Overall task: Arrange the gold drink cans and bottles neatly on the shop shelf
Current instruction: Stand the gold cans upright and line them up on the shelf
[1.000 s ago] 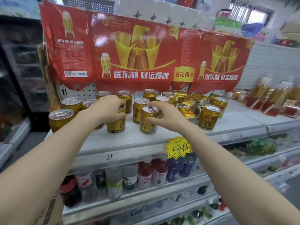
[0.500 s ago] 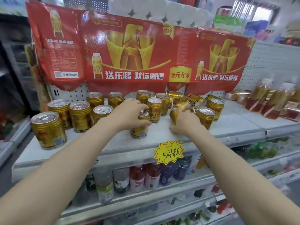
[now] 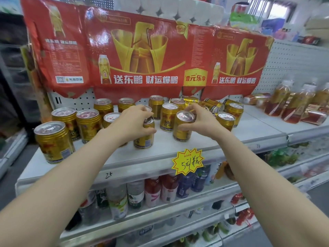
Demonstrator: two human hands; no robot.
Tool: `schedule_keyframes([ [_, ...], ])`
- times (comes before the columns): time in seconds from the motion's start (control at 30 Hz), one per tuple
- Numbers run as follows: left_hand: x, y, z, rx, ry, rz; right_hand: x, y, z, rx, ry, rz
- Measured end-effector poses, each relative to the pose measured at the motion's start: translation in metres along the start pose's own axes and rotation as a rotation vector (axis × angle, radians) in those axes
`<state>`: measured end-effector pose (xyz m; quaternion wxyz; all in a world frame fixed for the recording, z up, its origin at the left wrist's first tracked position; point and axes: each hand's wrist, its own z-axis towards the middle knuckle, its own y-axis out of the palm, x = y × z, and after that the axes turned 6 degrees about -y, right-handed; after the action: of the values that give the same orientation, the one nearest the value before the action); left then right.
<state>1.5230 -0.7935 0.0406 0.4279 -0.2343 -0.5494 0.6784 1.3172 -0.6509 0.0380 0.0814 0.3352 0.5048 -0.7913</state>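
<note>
Several gold drink cans stand on the white shop shelf [image 3: 160, 157]. My left hand [image 3: 131, 122] grips the top of one upright gold can [image 3: 144, 139] near the shelf's middle. My right hand [image 3: 201, 120] holds another upright gold can [image 3: 182, 129] just to the right, fingers curled round its rim. More upright cans stand in rows to the left, the nearest one [image 3: 53, 141] by the front edge. A few cans lie on their sides [image 3: 211, 104] at the back. Bottles of amber drink [image 3: 277, 100] stand and lie at the far right.
A red and gold cardboard banner [image 3: 142, 56] hangs over the back of the shelf. A yellow star price tag [image 3: 188, 162] sticks to the shelf's front edge. The lower shelf holds assorted bottles [image 3: 153, 191]. Bare shelf surface lies between the cans and the amber bottles.
My left hand still holds its can. My right hand has brought a tilted can upright and set it standing to the right of the left one. The camera has drifted right.
</note>
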Motion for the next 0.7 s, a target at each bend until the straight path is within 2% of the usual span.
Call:
schedule_keyframes([
  [0.13,-0.001,0.002,-0.002,0.029,0.001,-0.016,0.002,0.006,-0.001,-0.006,-0.013,0.023],
  [0.3,0.009,0.000,0.008,0.043,0.013,0.072,0.009,-0.001,-0.003,-0.069,-0.073,-0.064],
  [0.4,0.022,0.002,0.018,0.058,0.022,0.077,0.018,-0.028,0.003,0.083,-0.132,-0.097],
  [0.47,0.039,0.005,0.028,0.066,0.049,0.044,0.036,-0.052,0.012,0.197,-0.136,-0.289],
  [0.5,0.048,0.007,0.034,0.053,0.061,0.015,0.046,-0.064,0.016,0.194,-0.105,-0.407],
  [0.6,0.075,0.016,0.052,-0.005,0.080,-0.040,0.069,-0.086,0.015,-0.020,0.025,-0.590],
  [0.67,0.090,0.024,0.062,-0.022,0.087,-0.031,0.079,-0.090,0.009,-0.179,0.044,-0.527],
  [0.7,0.096,0.027,0.066,-0.028,0.083,-0.023,0.084,-0.090,0.007,-0.206,0.039,-0.474],
])
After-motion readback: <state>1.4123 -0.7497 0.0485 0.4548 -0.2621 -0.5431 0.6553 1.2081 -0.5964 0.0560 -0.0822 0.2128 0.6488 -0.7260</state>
